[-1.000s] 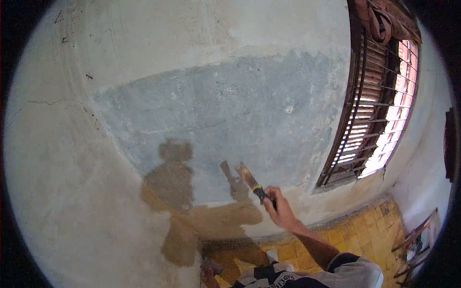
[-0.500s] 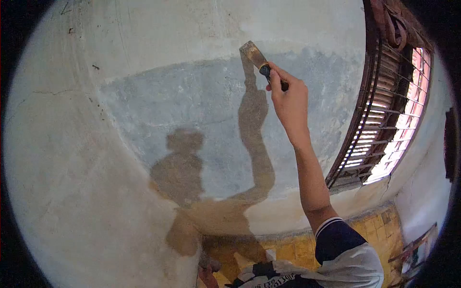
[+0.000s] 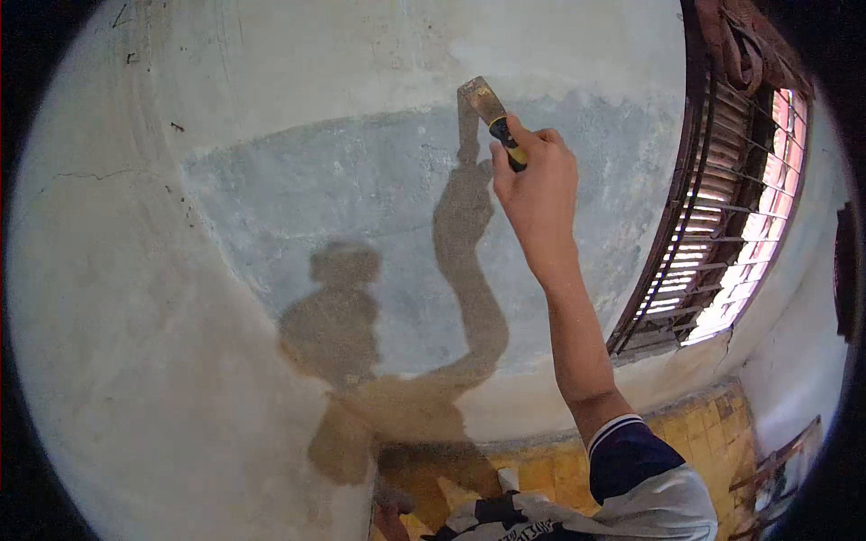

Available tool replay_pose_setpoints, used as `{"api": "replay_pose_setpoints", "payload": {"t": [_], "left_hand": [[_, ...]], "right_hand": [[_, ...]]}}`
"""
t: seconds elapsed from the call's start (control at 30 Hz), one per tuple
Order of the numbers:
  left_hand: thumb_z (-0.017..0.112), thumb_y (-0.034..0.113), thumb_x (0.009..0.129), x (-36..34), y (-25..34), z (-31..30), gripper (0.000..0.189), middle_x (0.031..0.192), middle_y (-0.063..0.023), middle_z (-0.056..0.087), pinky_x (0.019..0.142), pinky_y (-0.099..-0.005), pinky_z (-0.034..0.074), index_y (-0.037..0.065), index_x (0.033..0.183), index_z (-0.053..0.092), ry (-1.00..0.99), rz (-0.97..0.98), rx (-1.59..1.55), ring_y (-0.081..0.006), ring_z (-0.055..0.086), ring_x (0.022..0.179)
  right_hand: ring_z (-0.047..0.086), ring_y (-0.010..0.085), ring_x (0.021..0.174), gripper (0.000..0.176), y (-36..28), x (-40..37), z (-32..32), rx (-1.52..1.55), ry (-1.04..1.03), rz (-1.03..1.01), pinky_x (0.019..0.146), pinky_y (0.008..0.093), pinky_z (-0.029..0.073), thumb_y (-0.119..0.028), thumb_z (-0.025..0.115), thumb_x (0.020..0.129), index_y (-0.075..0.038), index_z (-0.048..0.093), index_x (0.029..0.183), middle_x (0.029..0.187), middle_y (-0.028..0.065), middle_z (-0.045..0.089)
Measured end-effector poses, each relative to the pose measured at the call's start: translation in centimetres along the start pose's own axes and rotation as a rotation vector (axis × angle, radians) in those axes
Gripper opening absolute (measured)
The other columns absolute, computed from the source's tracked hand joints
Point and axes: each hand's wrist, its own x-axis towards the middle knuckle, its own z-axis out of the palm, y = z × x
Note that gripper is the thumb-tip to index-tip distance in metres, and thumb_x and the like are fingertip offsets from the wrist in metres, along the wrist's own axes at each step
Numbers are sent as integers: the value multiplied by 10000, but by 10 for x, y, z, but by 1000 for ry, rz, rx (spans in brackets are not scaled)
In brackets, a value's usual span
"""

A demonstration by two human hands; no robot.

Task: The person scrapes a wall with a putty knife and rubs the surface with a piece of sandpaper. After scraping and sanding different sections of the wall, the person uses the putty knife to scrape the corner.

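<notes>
Raised at arm's length, my right hand (image 3: 538, 180) is closed around the black and yellow handle of a putty knife (image 3: 483, 99). Its worn metal blade points up and left, at the top border of a bluish-grey patch (image 3: 388, 180) on the wall. The blade's shadow meets its tip, so the tip looks to be against the wall or very near it. Low at the bottom edge, my left hand (image 3: 390, 525) shows only in part, in shadow beside my shirt. A greyish shape is by it, and its fingers cannot be made out.
A barred window (image 3: 722, 225) with slats is on the right. Yellow tiles (image 3: 695, 424) run along the lower wall. The off-white wall (image 3: 117, 316) bends at a corner on the left and has a thin crack. My shadow falls across the patch.
The putty knife has shifted slightly right along the patch's upper border. My right hand has turned, so more of the yellow on the handle shows.
</notes>
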Motion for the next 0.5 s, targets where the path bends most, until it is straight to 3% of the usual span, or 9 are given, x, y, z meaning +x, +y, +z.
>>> {"api": "replay_pose_setpoints", "payload": {"t": [0.1, 0.5], "left_hand": [[560, 191, 959, 5, 0, 3, 306, 1019, -82, 582, 814, -377, 496, -7, 1187, 512, 6, -12, -10, -215, 569, 911], [570, 176, 954, -4, -14, 0, 391, 1117, -103, 626, 872, -395, 523, -26, 1284, 506, 70, -109, -43, -230, 614, 994]], "right_hand": [[642, 369, 716, 379, -15, 3, -4, -47, -79, 81, 647, 449, 527, -163, 660, 828, -16, 651, 1178, 830, 219, 614], [656, 384, 757, 350, -15, 7, -5, -132, -142, 78, 663, 468, 534, -184, 627, 853, -38, 654, 1169, 824, 212, 632]]}}
